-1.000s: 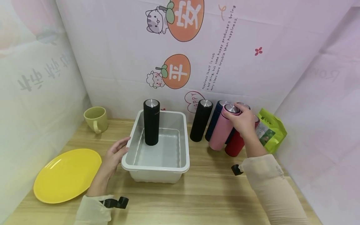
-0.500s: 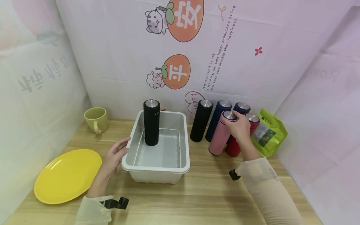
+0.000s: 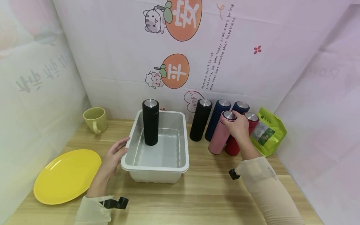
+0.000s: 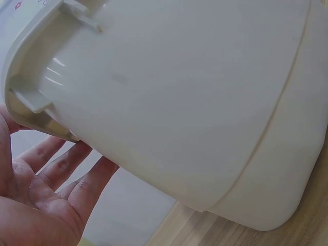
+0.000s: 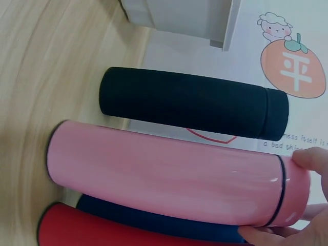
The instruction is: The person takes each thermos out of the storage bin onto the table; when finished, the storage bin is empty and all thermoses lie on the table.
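My right hand (image 3: 239,125) grips a pink thermos (image 3: 220,136) round its lid, with thumb and fingers on either side in the right wrist view. The thermos stands on the wooden table, in front of two navy thermoses and left of a red thermos (image 3: 232,146). My left hand (image 3: 114,157) touches the left side of a grey-white plastic tub (image 3: 156,169). In the left wrist view its extended fingers (image 4: 89,187) meet the outer wall just under the rim. Inside the tub, toward the back left, a black thermos (image 3: 151,125) stands upright.
Another black thermos (image 3: 200,122) stands between the tub and the navy thermos (image 3: 217,117). A green bag (image 3: 270,134) sits at the far right. Left of the tub are a yellow-green mug (image 3: 95,120) and a yellow plate (image 3: 67,176). Printed cloth walls close in the back and sides.
My right hand and the pink thermos have moved slightly toward me since a second ago, showing more of the navy and red lids. The left hand and tub have kept their places.
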Demonstrator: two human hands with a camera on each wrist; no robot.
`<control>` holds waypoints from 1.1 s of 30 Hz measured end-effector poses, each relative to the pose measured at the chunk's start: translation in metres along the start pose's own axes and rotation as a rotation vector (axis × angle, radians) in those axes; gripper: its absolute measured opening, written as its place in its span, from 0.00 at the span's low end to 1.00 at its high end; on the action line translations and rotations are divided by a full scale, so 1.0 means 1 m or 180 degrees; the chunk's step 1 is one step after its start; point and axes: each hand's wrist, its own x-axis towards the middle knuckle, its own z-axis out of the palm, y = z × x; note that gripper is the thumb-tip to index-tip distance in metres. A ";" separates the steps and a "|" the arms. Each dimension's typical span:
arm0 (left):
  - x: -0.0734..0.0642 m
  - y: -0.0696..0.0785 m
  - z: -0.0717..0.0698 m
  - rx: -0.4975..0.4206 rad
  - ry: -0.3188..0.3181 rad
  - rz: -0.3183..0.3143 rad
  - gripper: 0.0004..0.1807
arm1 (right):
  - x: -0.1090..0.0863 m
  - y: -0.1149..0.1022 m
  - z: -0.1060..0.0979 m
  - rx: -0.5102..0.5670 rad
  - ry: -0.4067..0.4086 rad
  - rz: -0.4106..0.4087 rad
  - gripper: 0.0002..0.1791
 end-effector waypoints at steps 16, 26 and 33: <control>0.000 0.002 -0.003 0.0016 -0.0047 0.0024 0.26 | 0.006 -0.063 -0.027 -0.0338 -0.0352 -0.0317 0.41; -0.001 0.000 -0.002 -0.0037 -0.0041 0.0064 0.26 | 0.012 -0.125 0.010 0.0035 -0.0412 -0.0715 0.38; -0.001 0.001 -0.001 -0.0027 -0.0066 0.0051 0.26 | 0.014 -0.158 0.036 0.0346 -0.0440 -0.0815 0.35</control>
